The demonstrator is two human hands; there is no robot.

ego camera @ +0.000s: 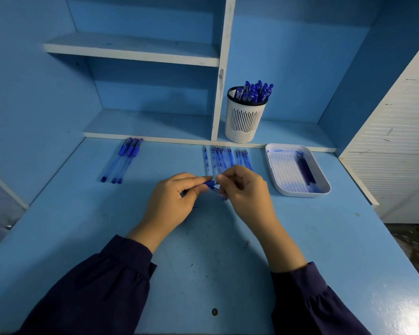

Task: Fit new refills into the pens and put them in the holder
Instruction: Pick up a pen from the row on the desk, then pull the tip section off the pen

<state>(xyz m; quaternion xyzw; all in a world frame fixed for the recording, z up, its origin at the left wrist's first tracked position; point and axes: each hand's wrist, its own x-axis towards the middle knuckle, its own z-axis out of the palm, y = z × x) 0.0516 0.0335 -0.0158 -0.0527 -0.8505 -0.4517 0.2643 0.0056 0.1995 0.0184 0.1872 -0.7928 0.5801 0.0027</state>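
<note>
My left hand [173, 200] and my right hand [246, 189] meet over the middle of the blue desk, both closed on one blue pen [211, 184]. Only its dark blue end shows between the fingertips, and a clear part pokes out under my right fingers. Three capped pens [121, 160] lie side by side at the back left. A row of several refills [225, 157] lies just beyond my hands. The white slotted pen holder [244, 117] stands on the low shelf at the back, filled with several blue pens.
A white tray [283, 187] with dark refills along its right side and blue ink stains sits at the right. A white divider [221, 68] splits the shelving behind. A white slatted panel [402, 146] bounds the desk on the right.
</note>
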